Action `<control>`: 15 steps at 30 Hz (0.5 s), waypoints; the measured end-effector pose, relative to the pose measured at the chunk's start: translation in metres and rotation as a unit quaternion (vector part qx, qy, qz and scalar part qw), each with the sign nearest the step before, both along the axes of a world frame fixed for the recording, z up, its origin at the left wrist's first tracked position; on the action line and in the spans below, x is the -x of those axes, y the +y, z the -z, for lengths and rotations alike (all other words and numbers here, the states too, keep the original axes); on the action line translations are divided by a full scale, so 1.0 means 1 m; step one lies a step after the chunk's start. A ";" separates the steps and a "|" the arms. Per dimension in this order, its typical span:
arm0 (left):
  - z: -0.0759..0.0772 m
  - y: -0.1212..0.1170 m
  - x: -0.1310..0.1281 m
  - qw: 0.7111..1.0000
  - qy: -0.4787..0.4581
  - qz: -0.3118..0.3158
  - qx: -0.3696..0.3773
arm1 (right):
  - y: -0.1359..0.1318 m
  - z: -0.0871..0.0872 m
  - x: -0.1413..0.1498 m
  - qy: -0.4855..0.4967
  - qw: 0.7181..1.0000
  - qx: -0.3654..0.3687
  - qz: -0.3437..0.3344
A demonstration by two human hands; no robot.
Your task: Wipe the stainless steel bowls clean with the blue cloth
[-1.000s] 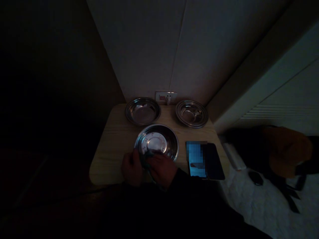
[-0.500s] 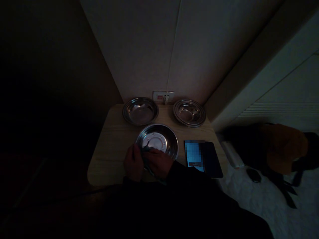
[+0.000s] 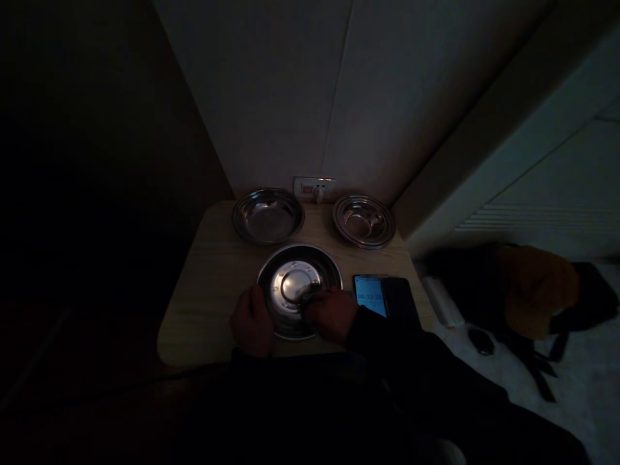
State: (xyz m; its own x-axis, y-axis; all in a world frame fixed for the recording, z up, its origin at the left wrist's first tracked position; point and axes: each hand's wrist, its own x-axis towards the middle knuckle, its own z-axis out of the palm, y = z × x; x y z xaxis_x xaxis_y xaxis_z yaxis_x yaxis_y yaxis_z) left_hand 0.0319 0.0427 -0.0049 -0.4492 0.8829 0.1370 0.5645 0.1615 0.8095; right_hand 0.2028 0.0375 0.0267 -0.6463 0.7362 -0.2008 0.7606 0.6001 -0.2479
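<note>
A shiny steel bowl [image 3: 290,274] sits near the front of a small wooden table [image 3: 208,284]. My left hand [image 3: 250,323] grips the bowl's near left rim, fingers curled on it. My right hand [image 3: 333,314] is closed on a dark cloth [image 3: 310,298] and presses it inside the bowl at the right. A dark sleeve covers my right arm. The room is very dim, so fine detail of the fingers is hard to see.
Two more steel bowls stand at the back, one on the left [image 3: 268,215] and one on the right [image 3: 363,221]. A wall socket [image 3: 314,189] sits between them. A lit phone [image 3: 382,298] lies right of my hand. Bedding and dark and orange items [image 3: 527,284] lie at right.
My right hand has slid with the cloth from the bowl's near edge to its right side. The bowl now lies flatter. The camera shifted slightly.
</note>
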 end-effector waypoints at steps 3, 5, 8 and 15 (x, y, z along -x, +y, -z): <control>-0.001 0.001 -0.001 1.000 -0.007 -0.011 0.000 | 0.000 0.013 0.025 0.106 0.994 0.005 0.018; -0.001 0.001 0.000 1.000 -0.006 -0.005 -0.002 | 0.001 0.023 0.045 0.195 0.980 -0.007 0.049; 0.001 0.000 0.004 1.000 0.002 -0.009 -0.004 | 0.002 0.029 0.064 0.256 0.962 -0.022 0.089; 0.004 -0.003 0.005 1.000 0.018 -0.019 -0.010 | 0.000 0.011 0.019 0.053 0.999 0.004 -0.004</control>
State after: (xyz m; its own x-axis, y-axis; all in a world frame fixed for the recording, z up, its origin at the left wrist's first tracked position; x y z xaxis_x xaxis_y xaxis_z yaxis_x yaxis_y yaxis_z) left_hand 0.0273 0.0397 -0.0093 -0.4772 0.8622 0.1701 0.5864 0.1683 0.7923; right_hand 0.1838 0.0375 0.0154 -0.6698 0.7300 -0.1360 0.7252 0.6036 -0.3314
